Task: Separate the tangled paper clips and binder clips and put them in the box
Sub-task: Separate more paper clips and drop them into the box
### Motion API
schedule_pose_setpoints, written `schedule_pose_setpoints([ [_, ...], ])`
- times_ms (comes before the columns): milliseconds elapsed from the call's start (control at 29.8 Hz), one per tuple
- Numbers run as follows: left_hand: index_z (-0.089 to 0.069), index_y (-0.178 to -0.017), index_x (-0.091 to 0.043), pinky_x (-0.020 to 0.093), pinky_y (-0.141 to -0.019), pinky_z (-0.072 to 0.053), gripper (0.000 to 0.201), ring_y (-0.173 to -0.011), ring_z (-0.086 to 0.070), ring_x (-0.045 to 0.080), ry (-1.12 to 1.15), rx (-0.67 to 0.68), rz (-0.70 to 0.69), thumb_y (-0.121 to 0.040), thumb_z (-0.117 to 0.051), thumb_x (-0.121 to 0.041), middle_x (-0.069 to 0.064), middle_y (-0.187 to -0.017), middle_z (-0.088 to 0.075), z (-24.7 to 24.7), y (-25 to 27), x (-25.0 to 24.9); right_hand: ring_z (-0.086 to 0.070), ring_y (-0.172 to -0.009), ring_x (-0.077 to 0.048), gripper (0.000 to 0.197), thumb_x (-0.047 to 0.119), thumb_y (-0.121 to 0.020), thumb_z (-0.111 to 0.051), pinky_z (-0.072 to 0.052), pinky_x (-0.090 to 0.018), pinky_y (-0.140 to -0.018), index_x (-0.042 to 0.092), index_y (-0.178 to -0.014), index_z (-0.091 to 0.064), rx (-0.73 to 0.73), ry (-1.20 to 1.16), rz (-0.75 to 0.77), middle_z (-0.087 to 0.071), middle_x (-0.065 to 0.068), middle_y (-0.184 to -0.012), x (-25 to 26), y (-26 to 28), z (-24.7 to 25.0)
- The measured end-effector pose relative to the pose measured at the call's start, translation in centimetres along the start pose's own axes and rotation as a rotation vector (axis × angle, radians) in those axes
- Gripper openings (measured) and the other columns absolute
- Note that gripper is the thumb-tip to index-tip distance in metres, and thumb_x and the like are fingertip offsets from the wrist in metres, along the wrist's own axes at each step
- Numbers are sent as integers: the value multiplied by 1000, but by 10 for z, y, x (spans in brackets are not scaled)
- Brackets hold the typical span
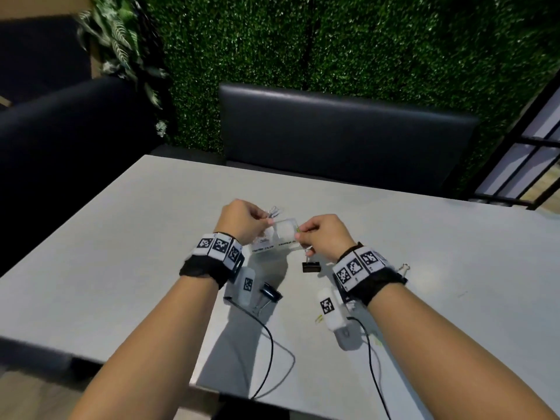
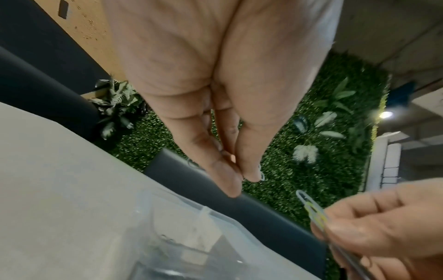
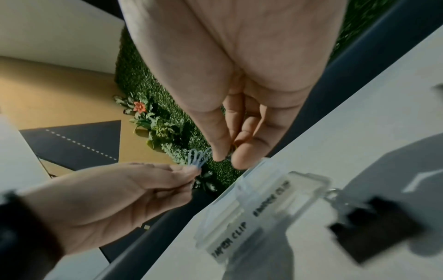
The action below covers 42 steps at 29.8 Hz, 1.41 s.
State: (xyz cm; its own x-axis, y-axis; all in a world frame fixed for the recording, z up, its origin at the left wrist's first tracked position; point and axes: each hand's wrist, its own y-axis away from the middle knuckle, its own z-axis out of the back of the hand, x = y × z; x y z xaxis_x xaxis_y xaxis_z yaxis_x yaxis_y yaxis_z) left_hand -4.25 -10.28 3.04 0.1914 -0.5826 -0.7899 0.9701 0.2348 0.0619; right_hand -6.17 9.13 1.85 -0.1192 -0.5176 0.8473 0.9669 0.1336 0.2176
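Observation:
A clear plastic box [image 1: 280,237] labelled "PAPER CLIP" and "BINDER CLIP" [image 3: 251,210] lies on the table between my hands. My left hand [image 1: 266,221] pinches a small bunch of pale blue paper clips [image 3: 199,158] above the box's far left corner. My right hand [image 1: 298,233] pinches yellow-green and pale paper clips [image 2: 311,206] at the box's right edge. A black binder clip [image 1: 311,266] dangles below that hand from a wire link; it is blurred [image 3: 374,227] in the right wrist view. The two bunches are apart.
A dark blue binder clip [image 1: 269,294] lies on the grey table [image 1: 121,253] near my left wrist. A yellow paper clip [image 1: 318,319] lies by my right wrist, and another clip's wire handles [image 1: 404,268] show past it. A black bench [image 1: 348,131] stands behind the table.

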Motion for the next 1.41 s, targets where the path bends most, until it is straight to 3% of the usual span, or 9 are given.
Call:
schedule_pose_setpoints([
  [268, -80, -82, -16, 21, -60, -51, 12, -61, -71, 9, -90, 122, 162, -82, -83, -28, 1, -68, -77, 11, -50, 25, -66, -52, -24, 8, 6, -79, -80, -64, -38, -68, 3, -79, -73, 47, 92, -53, -70, -11, -70, 43, -42, -41],
  [403, -74, -107, 1, 34, -82, -62, 17, -80, -78, 24, 263, 112, 170, -96, -66, -9, 11, -89, -79, 16, -49, 34, -74, -62, -23, 13, 15, -77, -84, -63, -34, -69, 7, -74, -74, 71, 143, -20, -76, -9, -72, 45, -41, -51],
  [604, -65, -122, 3, 31, -67, -63, 26, -73, -70, 23, 482, 35, 92, -104, -47, -5, 12, -95, -71, 18, -33, 27, -70, -63, -16, 10, 13, -93, -64, -59, -23, -59, 10, -89, -72, -14, 17, 28, -75, -11, -83, 30, -22, -13],
  [738, -74, -110, -19, 23, -72, -55, 19, -79, -71, 13, 145, 28, -99, -97, -60, -23, -2, -93, -75, 1, -5, 13, -73, -73, -20, 13, 15, -93, -63, -62, -33, -65, 17, -85, -73, -118, 63, 9, -75, -5, -80, -19, 4, 48],
  [872, -75, -114, -22, 23, -82, -51, 23, -90, -68, 10, -165, 367, -345, -97, -62, -30, -5, -101, -76, -53, 40, -12, -72, -80, -18, 17, 9, -92, -61, -53, -22, -65, 19, -84, -73, -119, 295, -20, -75, -2, -83, -81, 43, 95],
  [1040, -70, -124, -19, 40, -95, -52, 34, -109, -62, 32, -580, 581, -430, -98, -50, -31, 12, -121, -62, -128, 68, -26, -65, -116, -15, 54, -13, -86, -41, -49, -34, -104, 18, -122, -67, 92, 518, 5, -70, -4, -125, -117, 67, 81],
  [1208, -69, -119, -18, 44, -95, -49, 33, -112, -58, 37, -704, 628, -445, -95, -47, -19, 16, -114, -56, -141, 80, -19, -67, -105, -24, 69, -6, -73, -39, -56, -40, -88, 36, -123, -62, 184, 771, 185, -72, -4, -114, -127, 75, 57],
  [1308, -65, -128, -26, 43, -99, -48, 40, -117, -57, 34, -632, 609, -441, -89, -58, -31, 12, -120, -56, -128, 94, -13, -61, -116, -19, 50, 9, -84, -53, -50, -34, -98, 31, -128, -61, 174, 728, 167, -66, 2, -126, -127, 95, 64],
  [1409, -50, -144, -27, 39, -99, -50, 74, -119, -57, 30, -721, 583, -426, -76, -78, -39, 8, -130, -53, -107, 100, -3, -51, -126, -13, 73, 25, -76, -79, -43, -29, -106, 25, -142, -48, 205, 598, 87, -51, 8, -135, -137, 116, 86],
])
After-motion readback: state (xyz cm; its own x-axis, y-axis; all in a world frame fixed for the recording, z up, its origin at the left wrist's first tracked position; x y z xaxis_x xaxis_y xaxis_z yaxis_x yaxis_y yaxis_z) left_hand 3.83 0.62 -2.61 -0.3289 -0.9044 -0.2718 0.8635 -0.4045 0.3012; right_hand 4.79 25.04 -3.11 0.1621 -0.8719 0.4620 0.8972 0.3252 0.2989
